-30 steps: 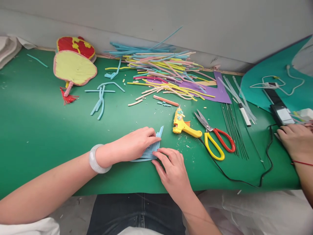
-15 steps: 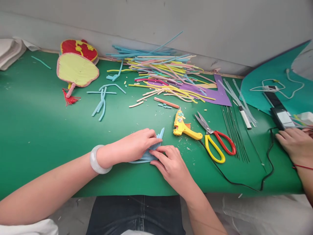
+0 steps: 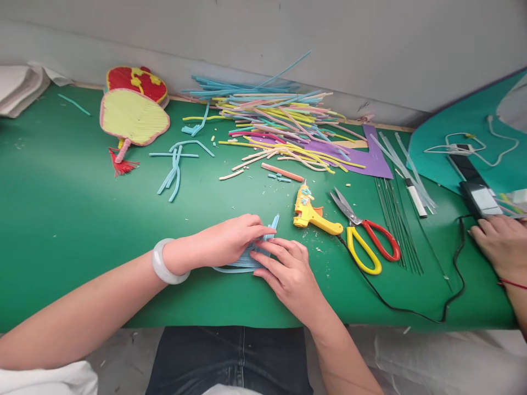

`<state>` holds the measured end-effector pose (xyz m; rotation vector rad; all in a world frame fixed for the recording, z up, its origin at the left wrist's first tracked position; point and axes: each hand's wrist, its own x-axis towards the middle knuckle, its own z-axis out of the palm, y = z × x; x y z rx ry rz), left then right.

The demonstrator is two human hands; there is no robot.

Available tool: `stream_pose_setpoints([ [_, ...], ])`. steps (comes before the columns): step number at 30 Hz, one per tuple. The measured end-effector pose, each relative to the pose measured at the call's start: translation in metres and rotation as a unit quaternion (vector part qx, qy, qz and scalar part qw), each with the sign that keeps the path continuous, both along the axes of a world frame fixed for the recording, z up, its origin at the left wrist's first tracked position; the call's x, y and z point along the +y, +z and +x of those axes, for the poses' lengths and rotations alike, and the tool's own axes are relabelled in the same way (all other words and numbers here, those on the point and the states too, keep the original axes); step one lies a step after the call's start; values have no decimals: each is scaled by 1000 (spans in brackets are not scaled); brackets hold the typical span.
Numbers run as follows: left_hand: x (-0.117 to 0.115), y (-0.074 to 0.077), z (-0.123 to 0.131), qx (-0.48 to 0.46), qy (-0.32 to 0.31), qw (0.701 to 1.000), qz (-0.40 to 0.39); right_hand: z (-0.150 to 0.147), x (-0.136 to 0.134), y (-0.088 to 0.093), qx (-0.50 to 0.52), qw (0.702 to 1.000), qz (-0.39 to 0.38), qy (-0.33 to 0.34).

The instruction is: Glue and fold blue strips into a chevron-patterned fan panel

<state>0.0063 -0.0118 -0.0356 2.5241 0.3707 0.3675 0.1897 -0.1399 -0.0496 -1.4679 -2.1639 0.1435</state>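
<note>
A flat bundle of light-blue pipe cleaners (image 3: 244, 263) lies on the table close to its front edge, mostly covered by both hands. My left hand (image 3: 236, 236), with a pale bangle at its wrist, grips the bundle from above, its index finger over the upright blue ends. From the right, my right hand (image 3: 286, 266) pinches the bundle's right edge between thumb and fingers. Its fingertips nearly meet those of the left. A yellow glue gun (image 3: 313, 211) lies just beyond the right hand, and scissors (image 3: 362, 230) with red and yellow handles rest to its right.
A pile of coloured pipe cleaners (image 3: 284, 120) lies along the wall. Fan-shaped pieces (image 3: 135, 115) sit at the back left, near loose blue stems (image 3: 175, 170). Thin wires (image 3: 397, 230) and a black cord (image 3: 395, 310) are on the right. Another person's hand (image 3: 500, 238) is at the right edge.
My right fingers have spread a little further over the blue bundle. My left hand stays on it. The view has shifted slightly.
</note>
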Motion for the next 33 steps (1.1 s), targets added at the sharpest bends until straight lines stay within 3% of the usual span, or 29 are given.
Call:
stream_pose_setpoints([
  [3,3,15,-5,-34,36,999,-17,0,0,0,0,1000,12,-1],
  [8,-12,58,-24,-42,151,983,94,0,3,2,-74,996,-3,55],
  [10,-28,66,-34,-31,170,974,145,-1,4,3,-103,992,-10,75],
  [12,-47,63,-44,-26,173,968,180,-1,5,3,-120,989,-17,86],
  [15,-72,43,-59,-14,205,957,207,-2,6,2,-124,987,-26,95],
  [20,-92,13,-79,29,272,940,203,-2,6,-1,-117,989,-29,91],
  [33,-91,6,-74,82,260,935,228,-2,6,-4,-122,988,-25,89],
])
